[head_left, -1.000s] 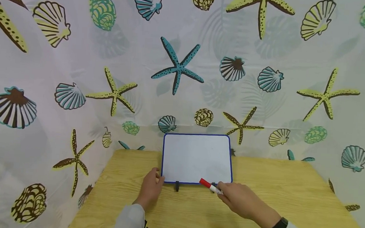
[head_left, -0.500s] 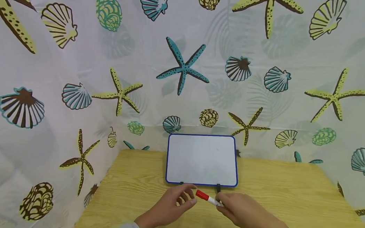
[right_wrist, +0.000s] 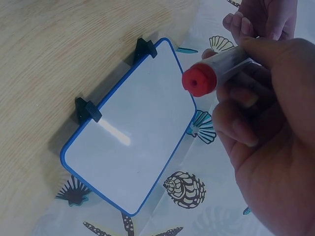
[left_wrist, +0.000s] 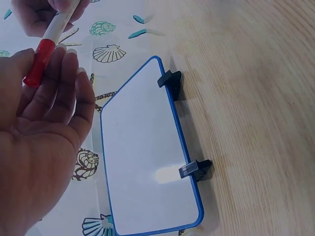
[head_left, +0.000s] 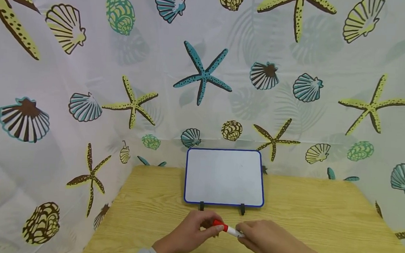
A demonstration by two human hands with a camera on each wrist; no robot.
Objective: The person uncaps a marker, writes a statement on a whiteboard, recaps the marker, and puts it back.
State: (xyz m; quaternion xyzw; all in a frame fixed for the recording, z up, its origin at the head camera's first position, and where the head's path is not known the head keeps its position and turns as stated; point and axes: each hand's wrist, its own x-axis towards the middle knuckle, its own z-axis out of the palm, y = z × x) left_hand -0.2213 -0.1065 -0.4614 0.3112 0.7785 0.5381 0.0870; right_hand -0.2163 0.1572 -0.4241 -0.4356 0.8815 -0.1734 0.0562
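Red-capped whiteboard marker (head_left: 230,230) held over bench (head_left: 141,219), in front of whiteboard (head_left: 224,177). My left hand (head_left: 196,230) has just closed in, pinching red cap (left_wrist: 40,61); right hand (head_left: 268,241) grips barrel. Marker seems steadied both ends, cap on.

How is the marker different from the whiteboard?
The marker is thin and rounded, but the whiteboard is wide and flat. The marker has red on it; the whiteboard has a blue edge instead. The marker is held up in the right hand, while the whiteboard stands on the table on two black feet. Both are partly white.
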